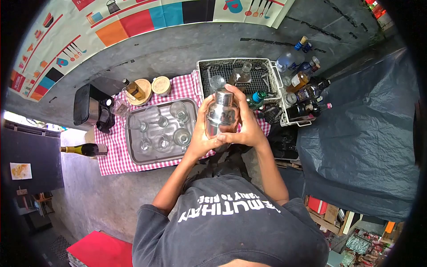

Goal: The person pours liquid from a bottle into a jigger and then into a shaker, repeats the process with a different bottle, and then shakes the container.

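A shiny metal cocktail shaker (pixel 221 115), its cap on top, is held up in front of my chest. My left hand (pixel 203 129) wraps its left side, with the thumb across the lower front. From the other side my right hand (pixel 250 127) grips it, one finger reaching up beside the cap. Part of the shaker's body is hidden behind my fingers. Left of my left hand, a grey tray (pixel 133 153) carries several clear glasses and mugs. Just beyond the shaker stands a clear glass (pixel 217 82), and a green bottle (pixel 256 99) is near my right hand.
A white wire basket (pixel 235 60) stands at the back, holding a square clear bottle (pixel 241 76). Several bottles crowd a rack (pixel 307 120) on the right. On the checkered cloth (pixel 116 165) are a wooden plate (pixel 143 84) and a lidded jar (pixel 161 85); a wine bottle (pixel 86 150) is at the left edge.
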Available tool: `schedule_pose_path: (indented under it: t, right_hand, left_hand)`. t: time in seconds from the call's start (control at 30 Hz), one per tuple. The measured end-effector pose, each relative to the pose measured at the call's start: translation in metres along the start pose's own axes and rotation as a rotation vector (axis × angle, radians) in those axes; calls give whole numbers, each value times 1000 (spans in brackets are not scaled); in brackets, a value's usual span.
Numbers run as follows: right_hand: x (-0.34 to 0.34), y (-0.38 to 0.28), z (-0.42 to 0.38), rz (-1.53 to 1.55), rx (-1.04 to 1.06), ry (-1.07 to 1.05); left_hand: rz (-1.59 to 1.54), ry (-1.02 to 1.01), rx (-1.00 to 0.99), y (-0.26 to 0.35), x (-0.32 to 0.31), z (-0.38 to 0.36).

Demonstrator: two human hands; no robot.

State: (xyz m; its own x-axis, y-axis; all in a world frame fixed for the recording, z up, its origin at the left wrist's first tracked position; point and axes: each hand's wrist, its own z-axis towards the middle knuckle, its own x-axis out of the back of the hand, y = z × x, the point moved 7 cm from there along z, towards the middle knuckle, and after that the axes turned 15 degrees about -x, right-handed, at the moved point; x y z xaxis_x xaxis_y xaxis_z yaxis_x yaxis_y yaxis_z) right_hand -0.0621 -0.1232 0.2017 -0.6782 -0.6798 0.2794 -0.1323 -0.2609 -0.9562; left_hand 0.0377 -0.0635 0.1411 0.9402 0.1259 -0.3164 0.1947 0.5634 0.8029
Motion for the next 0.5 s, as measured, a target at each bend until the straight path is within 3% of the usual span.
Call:
schedule_pose_path:
  t: [0.07, 0.17, 0.5]
  right_hand:
    - [-6, -4, -2, 15, 41, 31]
    - [-6, 1, -4, 377, -22, 152]
    - [-10, 18, -14, 487, -67, 243]
  left_hand:
    - [-143, -7, 31, 3, -3, 1]
    - [-79, 1, 21, 3, -9, 1]
    - [-61, -9, 38, 4, -15, -2]
